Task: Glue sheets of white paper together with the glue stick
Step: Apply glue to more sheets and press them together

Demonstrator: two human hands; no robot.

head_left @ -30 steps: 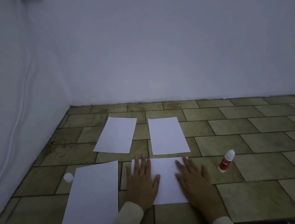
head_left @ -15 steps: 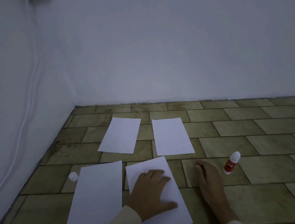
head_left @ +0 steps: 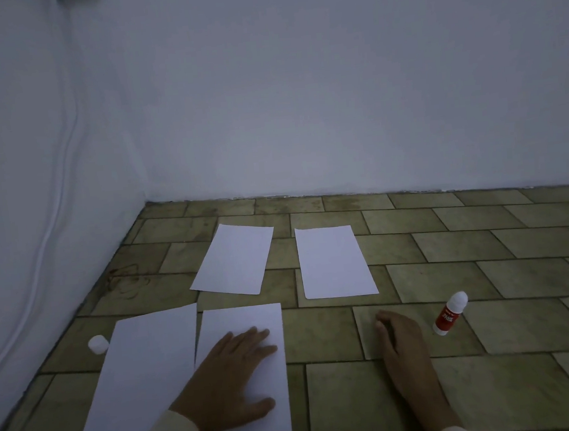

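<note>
Several white paper sheets lie on the tiled floor. My left hand [head_left: 235, 377] rests flat, fingers spread, on the near middle sheet [head_left: 251, 321], which lies beside a larger sheet [head_left: 145, 375] on its left. Two more sheets lie farther off, one at the left [head_left: 233, 259] and one at the right [head_left: 332, 262]. My right hand [head_left: 403, 346] rests on the bare floor, holding nothing, a short way left of the red and white glue stick [head_left: 450, 314]. The glue stick lies tilted on the floor. Its white cap [head_left: 98, 344] sits at the far left.
White walls meet in a corner at the back left. A white cable [head_left: 52, 215] runs down the left wall. The floor [head_left: 487, 266] is olive stone tiles, with a dark scribble mark [head_left: 127, 280] near the left wall.
My left hand slid the near middle sheet left and turned it straight beside the large sheet. My right hand left that sheet and moved right onto the floor, towards the glue stick.
</note>
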